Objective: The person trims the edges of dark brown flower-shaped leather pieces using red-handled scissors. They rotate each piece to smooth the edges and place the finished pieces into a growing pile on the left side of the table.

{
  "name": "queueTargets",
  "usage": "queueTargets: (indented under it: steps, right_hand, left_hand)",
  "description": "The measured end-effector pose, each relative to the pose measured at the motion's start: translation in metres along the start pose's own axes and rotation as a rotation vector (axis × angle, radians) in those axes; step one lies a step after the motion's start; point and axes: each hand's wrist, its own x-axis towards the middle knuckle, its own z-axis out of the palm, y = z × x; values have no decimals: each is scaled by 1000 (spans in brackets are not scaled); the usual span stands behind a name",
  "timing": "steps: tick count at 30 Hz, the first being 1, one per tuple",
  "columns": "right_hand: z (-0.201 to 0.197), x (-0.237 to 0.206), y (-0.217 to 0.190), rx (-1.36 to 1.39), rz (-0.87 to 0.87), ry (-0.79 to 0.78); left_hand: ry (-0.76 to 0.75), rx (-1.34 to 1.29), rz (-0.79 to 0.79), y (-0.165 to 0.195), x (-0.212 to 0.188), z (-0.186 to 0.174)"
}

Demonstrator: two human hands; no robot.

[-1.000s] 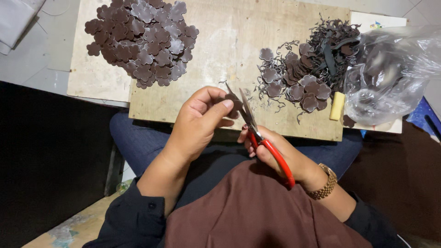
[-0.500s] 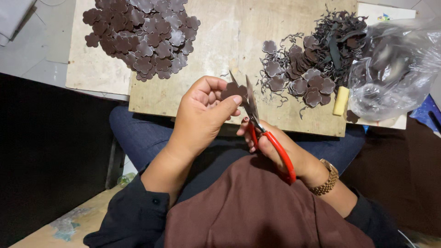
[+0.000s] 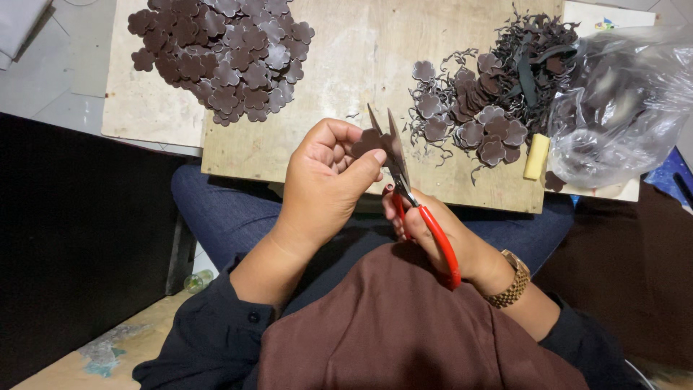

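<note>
Scissors with red handles and grey steel blades (image 3: 404, 180) sit in the middle of the head view, gripped by the right hand (image 3: 440, 235), whose fingers are wrapped round the handles. Their long axis runs from the handles at lower right of centre up and slightly left to the tips, and the blades stand apart in a narrow V. Between those blades lies the small dark brown flower-shaped leather piece (image 3: 369, 142), pinched between the thumb and forefinger of the left hand (image 3: 325, 188). The piece therefore lies just left of the blades and above the right hand, touching the left fingers (image 3: 372, 160), which are closed on its lower edge; the left hand is the nearer of the two to it. Both hands hang over the lap, just in front of the near edge of the pale wooden worktop (image 3: 346, 79).

In the upper left of the frame a heap of matching brown flower shapes (image 3: 224, 58) lies on the board. At upper right a smaller heap mixed with curly dark offcuts (image 3: 491, 101) lies beside a crumpled clear plastic bag (image 3: 621, 108), with a small yellow block (image 3: 536, 156) between them at the near edge. A gold-coloured wristwatch (image 3: 511, 287) shows on the right wrist.
</note>
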Motion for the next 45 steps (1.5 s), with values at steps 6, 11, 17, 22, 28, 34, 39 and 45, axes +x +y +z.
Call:
queueTargets:
  steps: [6, 11, 17, 22, 28, 34, 39, 45]
  right_hand:
    - [-4, -1, -1, -65, -74, -48]
    - [-7, -4, 2, -100, -94, -77]
    - [-10, -3, 6, -84, -100, -102]
    - [-14, -5, 11, -115, -106, -129]
    - [-13, -5, 11, -92, -81, -96]
    - [-11, -8, 14, 106, -77, -110]
    - [-13, -9, 15, 151, -84, -131]
    - [-7, -9, 11, 130, -51, -42]
  left_hand:
    - [-24, -8, -5, 4, -1, -1]
    - [-69, 18, -16, 6, -2, -6]
    - [-135, 38, -76, 6, -1, -9]
    - [-110, 63, -95, 7, -1, -13]
    - [-133, 37, -72, 8, 0, -9]
    - [-206, -109, -240, 13, -3, -1]
    - [-184, -123, -288, 16, -4, 2]
    - [-190, -159, -299, 11, -2, 1]
